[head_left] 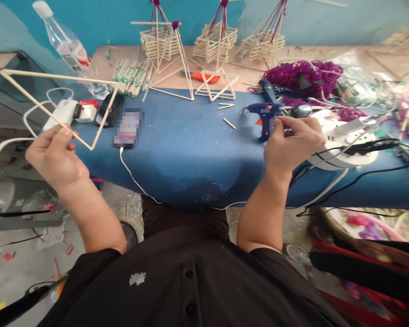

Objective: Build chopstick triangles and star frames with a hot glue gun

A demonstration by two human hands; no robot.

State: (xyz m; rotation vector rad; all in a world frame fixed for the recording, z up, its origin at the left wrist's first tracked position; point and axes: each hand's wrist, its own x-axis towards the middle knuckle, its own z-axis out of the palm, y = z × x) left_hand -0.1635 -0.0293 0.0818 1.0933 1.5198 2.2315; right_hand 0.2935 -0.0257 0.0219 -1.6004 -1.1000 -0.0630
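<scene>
My left hand (57,156) pinches one side of a triangle of thin wooden sticks (54,77), held up at the left over the table edge. The fingers of my right hand (291,141) are pressed together in front of a blue hot glue gun (266,113). What they hold, if anything, is too small to make out, and whether they touch the gun I cannot tell. Loose short sticks (229,123) lie left of the gun. A smaller stick frame (221,95) rests farther back, beside a taller one (186,59).
Stick structures with purple string (157,43) stand along the wall. Purple yarn (303,75) and a white power strip (344,150) with cables lie at right. A phone (127,127) on a cable, a bottle (71,54), bundled sticks (131,77) and an orange-handled cutter (204,78) sit left to centre.
</scene>
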